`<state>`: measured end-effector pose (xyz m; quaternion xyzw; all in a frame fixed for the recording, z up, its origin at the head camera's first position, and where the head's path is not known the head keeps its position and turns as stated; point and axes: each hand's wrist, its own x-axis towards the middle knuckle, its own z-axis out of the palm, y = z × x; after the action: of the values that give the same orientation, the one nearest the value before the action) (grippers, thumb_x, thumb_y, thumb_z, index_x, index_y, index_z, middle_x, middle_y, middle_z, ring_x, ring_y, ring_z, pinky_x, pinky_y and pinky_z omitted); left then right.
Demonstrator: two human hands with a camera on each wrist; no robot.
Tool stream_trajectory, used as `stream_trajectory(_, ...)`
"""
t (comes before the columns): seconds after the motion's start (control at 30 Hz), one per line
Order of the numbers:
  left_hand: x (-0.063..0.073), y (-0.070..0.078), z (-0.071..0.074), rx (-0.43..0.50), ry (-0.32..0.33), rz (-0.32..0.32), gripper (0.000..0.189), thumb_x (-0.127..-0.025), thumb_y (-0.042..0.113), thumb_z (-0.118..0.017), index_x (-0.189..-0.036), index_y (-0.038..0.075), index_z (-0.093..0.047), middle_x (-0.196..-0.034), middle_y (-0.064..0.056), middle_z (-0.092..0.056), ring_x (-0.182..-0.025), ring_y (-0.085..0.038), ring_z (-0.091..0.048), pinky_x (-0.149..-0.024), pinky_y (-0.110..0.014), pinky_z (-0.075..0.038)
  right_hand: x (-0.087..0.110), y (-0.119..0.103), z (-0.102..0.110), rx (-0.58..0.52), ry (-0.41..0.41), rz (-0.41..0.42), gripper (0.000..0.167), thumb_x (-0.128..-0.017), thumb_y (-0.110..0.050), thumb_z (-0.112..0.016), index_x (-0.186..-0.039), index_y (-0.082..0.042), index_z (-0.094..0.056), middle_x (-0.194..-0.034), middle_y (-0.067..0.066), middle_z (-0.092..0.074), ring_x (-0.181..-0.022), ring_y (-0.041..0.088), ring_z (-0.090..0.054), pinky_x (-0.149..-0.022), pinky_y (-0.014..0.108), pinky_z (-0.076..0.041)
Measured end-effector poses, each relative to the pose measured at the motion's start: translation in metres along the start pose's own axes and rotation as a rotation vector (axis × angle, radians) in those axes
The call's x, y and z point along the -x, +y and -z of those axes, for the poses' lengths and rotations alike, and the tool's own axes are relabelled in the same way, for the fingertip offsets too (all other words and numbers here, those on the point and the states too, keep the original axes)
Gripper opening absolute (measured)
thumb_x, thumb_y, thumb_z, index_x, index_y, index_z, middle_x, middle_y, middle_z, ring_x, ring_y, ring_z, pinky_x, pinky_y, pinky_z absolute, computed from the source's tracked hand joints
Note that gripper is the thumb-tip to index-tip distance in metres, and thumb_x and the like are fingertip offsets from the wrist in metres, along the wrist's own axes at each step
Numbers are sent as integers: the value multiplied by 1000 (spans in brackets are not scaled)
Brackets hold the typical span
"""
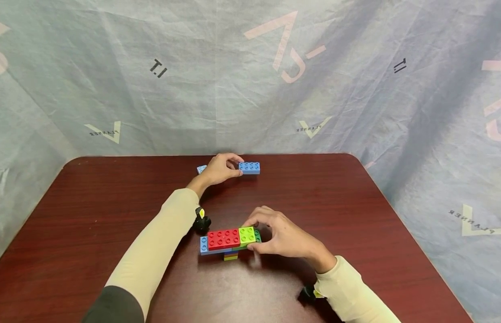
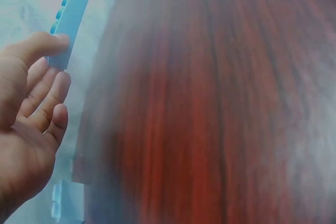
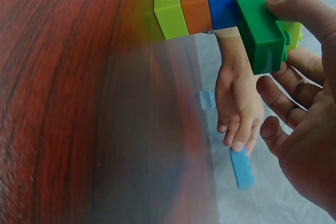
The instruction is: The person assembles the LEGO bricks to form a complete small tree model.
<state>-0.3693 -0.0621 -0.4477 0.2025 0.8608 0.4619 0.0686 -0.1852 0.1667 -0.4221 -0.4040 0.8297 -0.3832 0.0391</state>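
Observation:
Near the far edge of the table, my left hand (image 1: 222,169) pinches one end of a blue toy brick (image 1: 249,168) between thumb and fingers. Closer in, my right hand (image 1: 288,235) grips the right end of a toy-brick structure. Its top carries a red brick (image 1: 223,239) and a lime brick (image 1: 247,233), over a light blue brick (image 1: 204,244) and a green brick (image 3: 260,30). The right thumb lies on the green brick in the right wrist view. Beneath is a column of a dark blue brick (image 3: 219,1), an orange brick (image 3: 195,6) and a lime one.
Another light blue brick (image 1: 200,169) lies at the far edge, partly hidden behind the left hand. The dark red wooden table (image 1: 113,202) ends at a grey printed cloth (image 1: 214,89). Black wrist devices (image 1: 202,222) hang at both sleeves.

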Motion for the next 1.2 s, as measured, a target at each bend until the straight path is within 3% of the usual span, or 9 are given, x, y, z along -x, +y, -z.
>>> stream_trajectory(0.33, 30, 14, 22, 17, -1, -36, 38, -92, 27, -78, -128, 19, -68, -121, -5, -68, -102, -23, -63, -74, -34, -52, 0, 0, -1, -5, 7, -1, 32, -87, -24, -82, -117, -25, -70, -109, -12, -68, -105, 7, -59, -90, 39, -55)
stream_trajectory(0.5, 50, 20, 30, 22, 30, -75, 37, -91, 25, -79, -126, 18, -67, -115, -6, -68, -95, -22, -64, -74, -37, -51, 1, 0, -1, -2, 11, -6, 33, -87, -24, -83, -116, -26, -70, -109, -13, -68, -105, 6, -59, -90, 39, -55)
stream_trajectory(0.77, 86, 28, 42, 8, 87, -119, 39, -89, 22, -82, -125, 15, -67, -105, -11, -68, -88, -21, -64, -76, -35, -51, 2, 1, -1, 5, 5, -11, 32, -87, -25, -82, -117, -26, -69, -109, -12, -68, -105, 6, -59, -91, 37, -55)
stream_trajectory(1.03, 130, 43, 51, 54, 64, -139, 36, -89, 16, -81, -122, 14, -66, -90, -8, -64, -78, -19, -56, -67, -27, -43, 2, 1, -2, 4, 11, -21, 31, -87, -25, -82, -116, -26, -70, -108, -13, -68, -105, 6, -58, -91, 39, -54)
stream_trajectory(1.2, 161, 45, 53, 90, 57, -133, 35, -89, 12, -80, -120, 12, -65, -85, -6, -58, -74, -15, -52, -65, -25, -42, 0, 1, -1, 19, 10, -10, 32, -87, -26, -83, -116, -26, -69, -109, -14, -68, -105, 6, -58, -91, 40, -54)
